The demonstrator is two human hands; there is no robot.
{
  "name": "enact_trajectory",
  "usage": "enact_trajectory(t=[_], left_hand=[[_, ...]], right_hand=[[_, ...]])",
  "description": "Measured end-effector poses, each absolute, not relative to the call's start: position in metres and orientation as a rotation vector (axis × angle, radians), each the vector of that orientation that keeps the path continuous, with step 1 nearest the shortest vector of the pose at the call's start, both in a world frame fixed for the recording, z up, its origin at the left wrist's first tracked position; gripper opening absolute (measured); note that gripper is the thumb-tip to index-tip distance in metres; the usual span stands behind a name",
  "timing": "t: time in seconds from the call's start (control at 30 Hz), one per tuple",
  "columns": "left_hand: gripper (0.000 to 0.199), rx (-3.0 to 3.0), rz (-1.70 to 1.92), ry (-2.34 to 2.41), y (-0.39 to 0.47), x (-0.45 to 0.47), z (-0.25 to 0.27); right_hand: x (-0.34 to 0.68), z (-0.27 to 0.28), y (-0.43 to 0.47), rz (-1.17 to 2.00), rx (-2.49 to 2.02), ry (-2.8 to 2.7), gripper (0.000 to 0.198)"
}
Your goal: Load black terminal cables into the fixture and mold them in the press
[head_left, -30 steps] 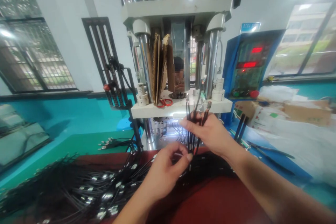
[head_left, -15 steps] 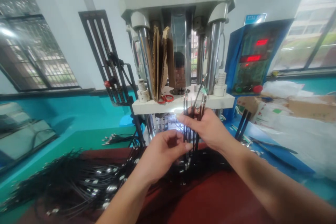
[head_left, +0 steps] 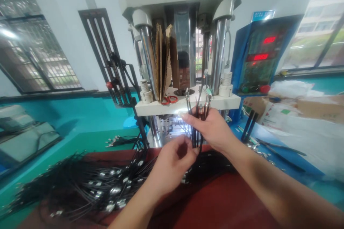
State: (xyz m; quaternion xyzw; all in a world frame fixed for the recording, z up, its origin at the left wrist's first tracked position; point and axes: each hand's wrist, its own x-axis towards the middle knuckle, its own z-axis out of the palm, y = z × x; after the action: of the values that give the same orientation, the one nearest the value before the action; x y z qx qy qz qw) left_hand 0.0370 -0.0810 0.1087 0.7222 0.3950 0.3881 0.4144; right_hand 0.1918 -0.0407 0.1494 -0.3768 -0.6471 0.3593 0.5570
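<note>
Several black cables (head_left: 197, 125) with metal ends stand upright in my right hand (head_left: 212, 125), whose fingers and thumb are wrapped round them. Below it, my left hand (head_left: 177, 161) pinches the lower part of the same cables between thumb and fingers. Both hands are in front of the press's white plate (head_left: 150, 109), close to its front edge. A large heap of black cables (head_left: 91, 182) with silvery fittings lies to the left, on a dark red surface (head_left: 215, 200). More dark cables lie beneath my hands, partly hidden.
Folded cardboard (head_left: 162, 64) and red-handled scissors (head_left: 170, 100) rest on the press plate between chrome columns (head_left: 220, 55). At right stand a blue control box (head_left: 262, 53) with red displays, pliers-like tool handles (head_left: 282, 148) and white plastic bags (head_left: 303, 132). A small cable bundle (head_left: 122, 140) lies left.
My left hand has shifted slightly right and down along the cables, its thumb and fingers closer together. My right hand stays nearly in place, still gripping the cables. The view has tilted slightly.
</note>
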Motion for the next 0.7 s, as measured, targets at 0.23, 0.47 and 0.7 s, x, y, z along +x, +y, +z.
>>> enact_trajectory(t=[0.23,0.47,0.7], left_hand=[[0.02,1.859,0.6,0.965,-0.088,0.015,0.109],[0.042,1.33,0.743,0.521,-0.076,0.034,0.084],[0.042,1.099,0.354,0.349,-0.06,0.033,0.071]], right_hand=[[0.191,0.145,-0.039,0.81,-0.94,-1.481,0.034],[0.193,0.141,-0.038,0.791,-0.96,-1.458,0.033],[0.208,0.127,-0.035,1.114,-0.801,-1.443,0.021]])
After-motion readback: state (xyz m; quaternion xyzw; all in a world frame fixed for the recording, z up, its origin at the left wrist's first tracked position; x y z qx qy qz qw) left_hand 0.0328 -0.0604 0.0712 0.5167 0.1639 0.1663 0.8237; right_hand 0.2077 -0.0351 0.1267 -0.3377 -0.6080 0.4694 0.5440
